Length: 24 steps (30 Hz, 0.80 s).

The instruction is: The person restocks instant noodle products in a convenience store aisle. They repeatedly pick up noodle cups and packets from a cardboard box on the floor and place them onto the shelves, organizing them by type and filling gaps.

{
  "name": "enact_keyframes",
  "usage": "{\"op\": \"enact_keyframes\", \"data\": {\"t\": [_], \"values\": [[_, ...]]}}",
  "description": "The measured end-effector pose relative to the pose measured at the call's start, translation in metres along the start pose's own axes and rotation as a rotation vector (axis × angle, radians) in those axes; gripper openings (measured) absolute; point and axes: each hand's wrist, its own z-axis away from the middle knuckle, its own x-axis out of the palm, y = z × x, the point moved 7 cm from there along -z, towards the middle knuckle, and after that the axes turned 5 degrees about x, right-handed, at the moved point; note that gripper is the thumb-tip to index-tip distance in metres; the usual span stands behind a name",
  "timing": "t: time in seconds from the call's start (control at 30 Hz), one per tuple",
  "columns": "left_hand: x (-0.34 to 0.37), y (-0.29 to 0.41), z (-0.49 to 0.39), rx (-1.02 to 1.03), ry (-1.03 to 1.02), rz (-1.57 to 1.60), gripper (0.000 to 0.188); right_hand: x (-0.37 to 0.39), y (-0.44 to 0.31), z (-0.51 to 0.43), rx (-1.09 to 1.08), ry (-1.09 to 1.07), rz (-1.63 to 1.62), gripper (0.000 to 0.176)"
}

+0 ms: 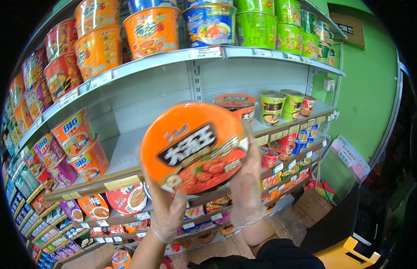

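Observation:
A large round instant noodle bowl with an orange lid is held up before the shelves, between my two hands. My left hand, in a thin clear glove, grips its lower left side, thumb near the rim. Around the right side wraps my right hand, gloved alike and somewhat blurred. Behind the bowl, on the middle shelf, stands another orange and black noodle bowl, with green noodle cups to its right. Orange tubs stand stacked on the left of that shelf.
The upper shelf edge runs above my hands, loaded with noodle tubs. Lower shelves hold bowls and packets. Cardboard boxes stand at lower right, near a yellow object. An open carton with noodle bowls lies at lower left.

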Motion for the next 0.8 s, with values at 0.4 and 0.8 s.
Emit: {"op": "enact_keyframes", "data": {"t": [0.4,0.8], "values": [[0.099,-0.025,-0.123,-0.377,-0.224,0.119,0.087,-0.099,-0.061,-0.062,0.002,0.096,0.48,0.068],[0.14,-0.031,-0.165,-0.251,-0.186,0.05,0.078,-0.159,-0.038,-0.117,-0.05,0.206,0.281,0.051]]}}
